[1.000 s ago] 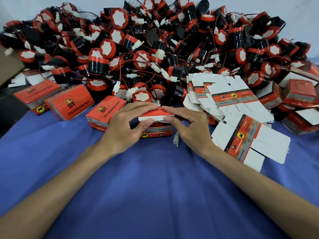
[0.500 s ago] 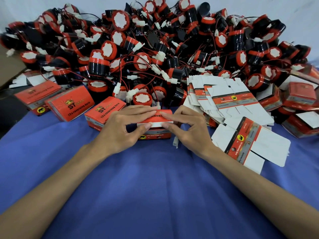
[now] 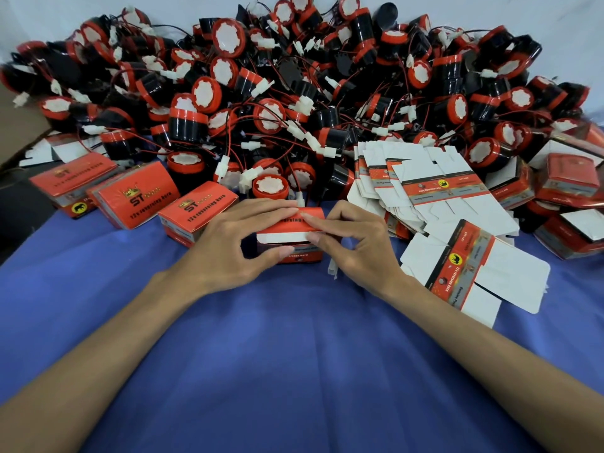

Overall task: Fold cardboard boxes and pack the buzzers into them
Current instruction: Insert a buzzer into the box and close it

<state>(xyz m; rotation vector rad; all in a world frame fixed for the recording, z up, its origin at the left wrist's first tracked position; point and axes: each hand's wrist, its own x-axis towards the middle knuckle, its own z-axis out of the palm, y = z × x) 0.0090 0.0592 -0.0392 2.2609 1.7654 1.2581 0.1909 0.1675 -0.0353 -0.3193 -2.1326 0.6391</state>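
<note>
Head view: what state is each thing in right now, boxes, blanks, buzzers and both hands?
Box in hand, lid folded over, white tuck flap not yet in.
Left hand, grips that box, fingers on lid, thumb at front.
Right hand, pinches the lid's edge.
Three boxes at left, closed.
Stack of blanks, flat, unfolded.
Single blank, flat, lying apart, nearer.
Buzzers, loose in a heap, unpacked.
</note>
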